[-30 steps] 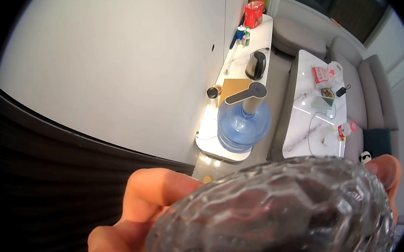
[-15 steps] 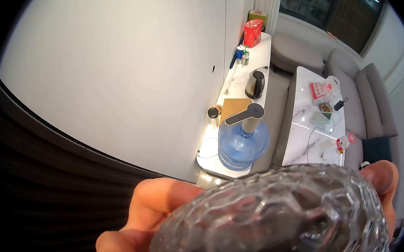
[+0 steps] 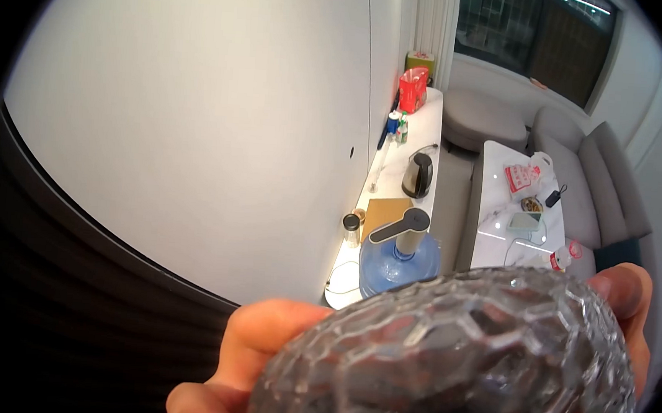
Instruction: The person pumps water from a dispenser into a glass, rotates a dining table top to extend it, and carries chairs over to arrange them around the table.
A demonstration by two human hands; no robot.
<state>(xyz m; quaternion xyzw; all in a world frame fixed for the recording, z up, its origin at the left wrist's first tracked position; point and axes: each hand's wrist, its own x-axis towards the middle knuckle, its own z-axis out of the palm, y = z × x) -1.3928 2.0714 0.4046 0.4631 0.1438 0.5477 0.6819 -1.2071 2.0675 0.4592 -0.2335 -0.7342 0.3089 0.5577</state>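
A large clear glass vessel (image 3: 451,361) with a honeycomb-like relief fills the lower part of the view, very close to the camera. My left hand (image 3: 251,362) grips its left side with bent fingers. On the right side, my right hand (image 3: 629,315) holds it too, mostly hidden behind the glass. The vessel's opening and base are not visible. Beyond it, a blue water jug (image 3: 396,268) with a pump (image 3: 410,231) on top stands on a white marbled counter, partly covered by the vessel.
On the counter stand a kettle (image 3: 417,176), a dark-lidded jar (image 3: 352,229) and a red bag (image 3: 413,89). A marbled table (image 3: 492,210) bears a phone (image 3: 526,222) and a bottle (image 3: 564,256). A grey sofa (image 3: 579,178) lies behind; a white panel (image 3: 199,120) rises left.
The view has tilted upward, so the counter, jug and table sit lower and more of the window shows. Both hands still hold the glass vessel, with the left hand slightly further right.
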